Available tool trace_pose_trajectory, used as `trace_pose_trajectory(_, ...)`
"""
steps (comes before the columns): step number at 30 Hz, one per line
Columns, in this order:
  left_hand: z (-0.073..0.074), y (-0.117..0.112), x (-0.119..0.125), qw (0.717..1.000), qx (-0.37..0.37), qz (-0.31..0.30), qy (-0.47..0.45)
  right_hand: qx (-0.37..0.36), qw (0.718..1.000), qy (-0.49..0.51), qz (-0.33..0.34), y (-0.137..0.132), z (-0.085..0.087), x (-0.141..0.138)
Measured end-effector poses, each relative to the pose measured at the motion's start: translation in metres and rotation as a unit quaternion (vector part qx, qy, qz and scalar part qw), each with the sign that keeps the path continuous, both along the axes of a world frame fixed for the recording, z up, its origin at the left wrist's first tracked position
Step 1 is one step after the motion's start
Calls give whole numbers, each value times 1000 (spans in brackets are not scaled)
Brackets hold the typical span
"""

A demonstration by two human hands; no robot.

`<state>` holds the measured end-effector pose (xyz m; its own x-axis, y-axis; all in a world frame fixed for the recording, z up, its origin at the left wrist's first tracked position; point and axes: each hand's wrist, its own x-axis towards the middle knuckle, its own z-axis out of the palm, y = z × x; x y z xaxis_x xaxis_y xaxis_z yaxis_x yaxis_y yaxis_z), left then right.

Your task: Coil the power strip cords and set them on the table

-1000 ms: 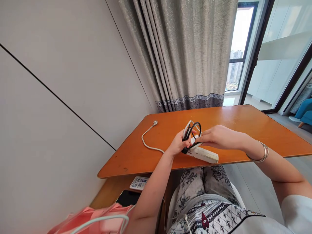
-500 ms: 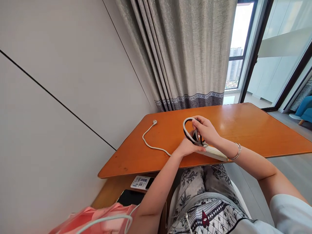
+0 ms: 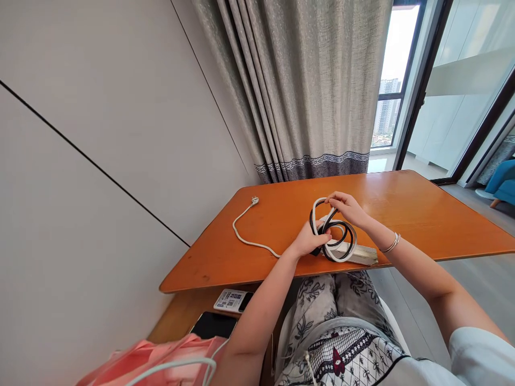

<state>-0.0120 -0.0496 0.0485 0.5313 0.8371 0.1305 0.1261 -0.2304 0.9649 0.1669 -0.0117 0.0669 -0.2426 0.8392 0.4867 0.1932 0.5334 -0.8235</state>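
Observation:
A looped bundle of black and white cable [image 3: 351, 244] is held up over the table's near edge. My left hand [image 3: 309, 239] grips the bundle at its middle, thumb across the loops. With fingertips pinched, my right hand [image 3: 346, 207] holds the top of an upper loop. Below the loops lies a long white power strip [image 3: 364, 254], partly covered by cable. A white cord [image 3: 241, 234] runs left along the table from behind my left wrist and ends in a plug [image 3: 255, 201].
The orange-brown wooden table [image 3: 402, 214] has its near edge at my lap. On a lower surface at left are a black tablet-like device [image 3: 213, 326], a white printed box [image 3: 229, 300] and a pink bag [image 3: 161, 359]. A curtain [image 3: 322, 96] hangs behind the table.
My right hand has moved slightly right, drawing the loop up. The cable loops now spread open over the power strip, and more of them shows.

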Motion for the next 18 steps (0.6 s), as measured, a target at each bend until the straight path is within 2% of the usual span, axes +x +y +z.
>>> trace_pose_trajectory(2, -4, 3, -2, 999, -29, 7, -28, 38, 999, -10, -18, -2, -14, 4)
trace_pose_trajectory(4, -7, 6, -4, 997, -44, 19, -57, 60, 998, -25, 18, -7, -25, 7)
trace_pose_trajectory(6, -9, 10, -7, 996, -34, 18, -76, 72, 994, -56, 58, -13, -30, 10)
trace_pose_trajectory(8, -10, 13, -9, 996, -14, 10, -85, 79, 991, -92, 55, -18, -30, 11)
trace_pose_trajectory(11, -8, 17, -9, 996, 12, 15, -85, 78, 985, -154, 3, -23, -27, 11)
trace_pose_trajectory(14, -6, 20, -10, 998, 29, 32, -43, 87, 974, -201, -64, -25, -28, 10)
trace_pose_trajectory(18, -5, 28, -15, 997, 31, 44, 47, 92, 967, -193, -138, -28, -35, 7)
